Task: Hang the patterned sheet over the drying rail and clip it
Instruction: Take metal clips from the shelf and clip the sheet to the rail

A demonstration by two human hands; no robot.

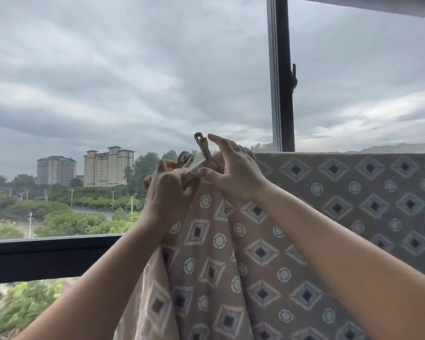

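The patterned sheet (341, 204), beige with diamonds and circles, hangs folded over a rail that the cloth hides. Its left end is bunched, and folds (221, 266) fall straight down. A metal clip (205, 150) sticks up at the bunched top edge. My right hand (233, 175) pinches this clip low down between thumb and fingers, with the index finger stretched above it. My left hand (168, 190) grips the gathered cloth just left of the clip. Above it a second metal clip (185, 159) shows, and whether the left hand holds it I cannot tell.
A large window shows cloudy sky, trees and tower blocks (108, 165). A dark vertical window frame (282, 74) with a handle (293, 78) rises behind the sheet. A dark sill or rail (47, 256) crosses low on the left.
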